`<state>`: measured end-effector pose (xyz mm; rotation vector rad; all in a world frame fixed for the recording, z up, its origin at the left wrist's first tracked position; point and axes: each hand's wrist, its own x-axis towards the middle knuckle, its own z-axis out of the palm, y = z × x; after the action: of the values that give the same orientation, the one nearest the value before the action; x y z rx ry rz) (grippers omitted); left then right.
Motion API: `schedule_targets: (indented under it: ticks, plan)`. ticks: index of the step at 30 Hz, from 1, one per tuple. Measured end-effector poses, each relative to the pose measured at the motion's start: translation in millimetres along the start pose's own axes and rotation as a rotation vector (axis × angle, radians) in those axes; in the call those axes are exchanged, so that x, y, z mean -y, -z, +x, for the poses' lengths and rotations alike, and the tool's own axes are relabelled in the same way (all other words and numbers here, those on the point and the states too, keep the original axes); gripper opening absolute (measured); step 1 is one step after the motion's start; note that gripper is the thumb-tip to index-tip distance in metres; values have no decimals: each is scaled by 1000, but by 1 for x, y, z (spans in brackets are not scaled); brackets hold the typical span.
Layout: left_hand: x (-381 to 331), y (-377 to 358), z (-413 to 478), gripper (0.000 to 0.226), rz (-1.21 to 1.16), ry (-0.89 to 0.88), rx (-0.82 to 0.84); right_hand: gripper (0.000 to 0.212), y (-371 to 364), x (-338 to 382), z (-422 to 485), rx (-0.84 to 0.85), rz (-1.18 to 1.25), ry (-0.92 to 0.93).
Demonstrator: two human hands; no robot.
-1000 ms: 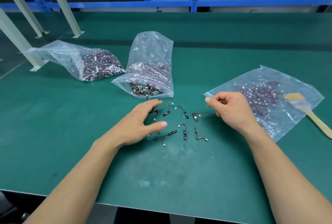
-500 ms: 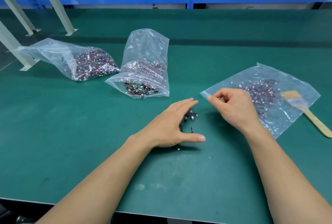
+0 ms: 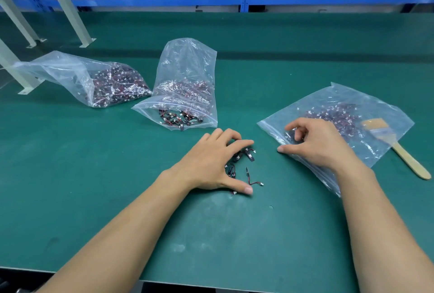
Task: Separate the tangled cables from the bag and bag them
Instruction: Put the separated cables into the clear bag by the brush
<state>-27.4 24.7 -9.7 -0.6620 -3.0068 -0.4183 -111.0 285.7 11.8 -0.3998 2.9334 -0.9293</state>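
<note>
Several small black-and-red cables (image 3: 249, 154) lie bunched on the green mat. My left hand (image 3: 211, 163) cups this pile, fingertips curled over its far side and thumb lying along its near side; part of the pile is hidden under the palm. One cable (image 3: 254, 183) lies just outside the thumb. My right hand (image 3: 317, 144) sits on the mouth of a flat clear bag (image 3: 380, 114) holding sorted cables, with the thumb on the bag's lip and the fingers curled at the opening. An upright open bag (image 3: 187, 74) of tangled cables stands behind my left hand.
A third clear bag (image 3: 58, 69) full of cables lies at the far left beside white frame legs (image 3: 77, 18). A wooden-handled brush (image 3: 401, 152) lies partly on the flat bag at the right. The mat's front edge (image 3: 211, 283) is close below my forearms.
My left hand swept right across the mat and raked the spread cables into one bunch. My right hand moved onto the flat bag's mouth and took hold of its lip.
</note>
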Motion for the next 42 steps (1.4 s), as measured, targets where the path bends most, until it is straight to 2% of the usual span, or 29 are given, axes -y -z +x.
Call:
schedule_targets:
  ticks: [4, 7, 17, 25, 27, 32, 34, 40, 42]
  plan:
    - [-1, 0, 9, 72, -17, -60, -54, 18, -4, -2, 3, -7, 48, 41]
    - [-1, -1, 13, 57, 13, -68, -87, 5, -5, 1, 4, -25, 64, 55]
    - [-4, 0, 23, 39, 163, -26, -103, 14, -8, 2, 5, -113, 183, 61]
    - [-3, 0, 24, 32, 125, 6, -135, 15, -5, 3, 4, -145, 196, 60]
    - [-4, 1, 23, 31, 64, 50, -161, 16, -4, 5, 4, -157, 194, 70]
    - [-27, 8, 32, 25, -388, 236, -235, 20, -2, 11, 2, -196, 223, 82]
    - [-40, 11, 43, 27, -431, 279, -226, 19, -2, 13, 1, -200, 263, 72]
    - [-76, 4, 85, 30, -257, 394, -188, 20, 0, 18, 1, -233, 381, 73]
    - [-85, 1, 96, 22, -245, 424, -191, 23, 2, 20, 0, -258, 416, 89]
